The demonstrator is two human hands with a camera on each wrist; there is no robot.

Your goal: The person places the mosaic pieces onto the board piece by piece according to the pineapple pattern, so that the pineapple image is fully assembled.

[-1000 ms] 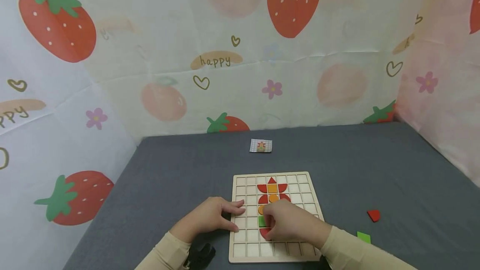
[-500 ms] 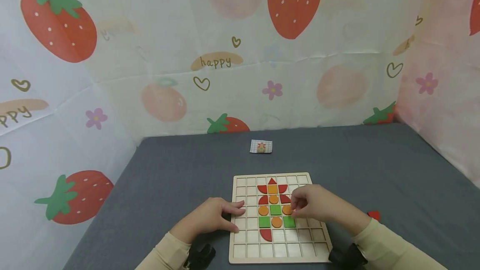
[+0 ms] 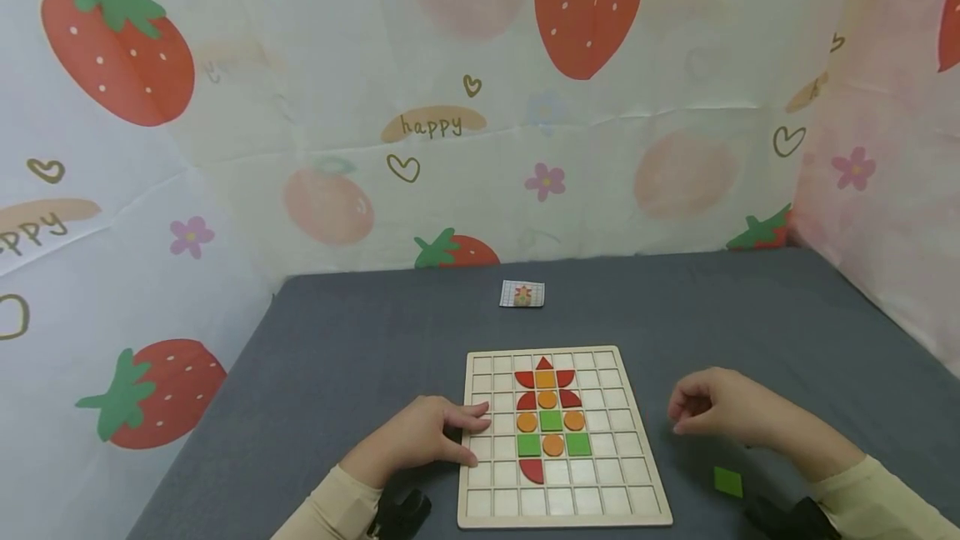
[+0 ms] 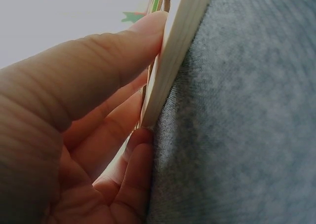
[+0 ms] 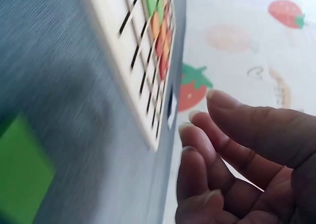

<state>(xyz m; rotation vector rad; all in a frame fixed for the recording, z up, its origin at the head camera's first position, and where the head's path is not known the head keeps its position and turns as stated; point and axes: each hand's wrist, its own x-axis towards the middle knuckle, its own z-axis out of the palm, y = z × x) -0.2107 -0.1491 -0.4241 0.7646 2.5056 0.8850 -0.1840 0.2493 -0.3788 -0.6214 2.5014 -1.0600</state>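
Observation:
My left hand rests at the left edge of a square wooden grid board, its thumb and fingertips touching the edge. Coloured flat pieces form a figure on the board: a red triangle, an orange square, orange discs, green squares and red quarter-circles. To the board's right my right hand is above the cloth, fingers loosely bent. The right wrist view shows a gap between its thumb and fingers and nothing held. A loose green square lies nearby.
A small pattern card lies behind the board on the grey tablecloth. Fabric printed with strawberries hangs at the back and sides. A dark wrist device sits by the left sleeve.
My right hand has moved from the board's figure out to the right, off the board. The loose red piece seen earlier there is now hidden from view. The left hand has stayed put.

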